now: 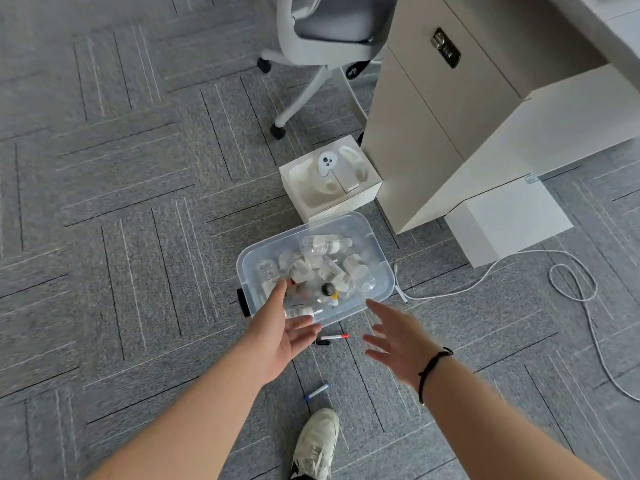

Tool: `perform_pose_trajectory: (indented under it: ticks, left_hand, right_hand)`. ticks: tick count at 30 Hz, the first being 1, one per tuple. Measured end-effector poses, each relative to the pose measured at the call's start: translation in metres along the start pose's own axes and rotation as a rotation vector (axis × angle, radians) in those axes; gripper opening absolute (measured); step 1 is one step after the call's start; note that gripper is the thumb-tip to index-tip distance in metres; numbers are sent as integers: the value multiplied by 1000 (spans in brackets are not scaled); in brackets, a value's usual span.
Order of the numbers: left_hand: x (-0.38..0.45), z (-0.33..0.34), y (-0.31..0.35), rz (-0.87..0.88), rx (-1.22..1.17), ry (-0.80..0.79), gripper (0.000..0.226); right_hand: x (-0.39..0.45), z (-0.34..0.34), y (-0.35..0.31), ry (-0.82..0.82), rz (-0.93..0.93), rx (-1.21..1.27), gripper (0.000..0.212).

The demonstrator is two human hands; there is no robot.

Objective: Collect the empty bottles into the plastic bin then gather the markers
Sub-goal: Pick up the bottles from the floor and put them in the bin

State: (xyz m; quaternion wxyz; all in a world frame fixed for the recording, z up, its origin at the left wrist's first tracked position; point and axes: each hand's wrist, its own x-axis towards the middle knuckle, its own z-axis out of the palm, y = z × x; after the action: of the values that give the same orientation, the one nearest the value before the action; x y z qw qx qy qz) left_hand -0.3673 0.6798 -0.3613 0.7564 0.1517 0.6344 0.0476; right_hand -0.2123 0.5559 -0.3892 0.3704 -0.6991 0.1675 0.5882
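A clear plastic bin (375, 251) stands on the grey carpet and holds several empty clear bottles (323, 244). My left hand (282, 332) reaches over the bin's near left corner, fingers spread and empty. To the right of it, my right hand (394, 342) is open just in front of the bin's near edge, also empty. A red-capped marker (334, 337) lies on the carpet between my hands, with a black marker (322, 342) partly hidden beside it. A blue marker (317, 391) lies nearer to me, just beyond my white shoe (317, 443).
An open white box (330, 178) with a controller sits behind the bin. A beige cabinet (433, 109) and desk stand to the right, an office chair (322, 46) at the back. A white cable (568, 289) loops on the floor at right.
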Motion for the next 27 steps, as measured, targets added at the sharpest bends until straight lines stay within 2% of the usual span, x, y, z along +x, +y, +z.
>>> perform_pose_trajectory:
  ticks: [2, 9, 17, 22, 27]
  left_hand:
    - [0, 3, -2, 15, 23, -8, 38]
    - [2, 10, -15, 39, 163, 8, 45]
    - [-13, 66, -62, 75, 546, -7, 31]
    - [-30, 143, -129, 142, 863, -117, 15]
    - [-62, 219, -243, 162, 1133, -258, 13]
  right_hand:
    - [-1, -4, 5, 10, 4, 15, 34]
    - [-16, -25, 21, 18, 5, 104, 34]
    - [-47, -109, 57, 70, 7, 341, 34]
    - [-74, -192, 104, 132, -38, 604, 35]
    - [-110, -281, 196, 235, -56, 878, 34]
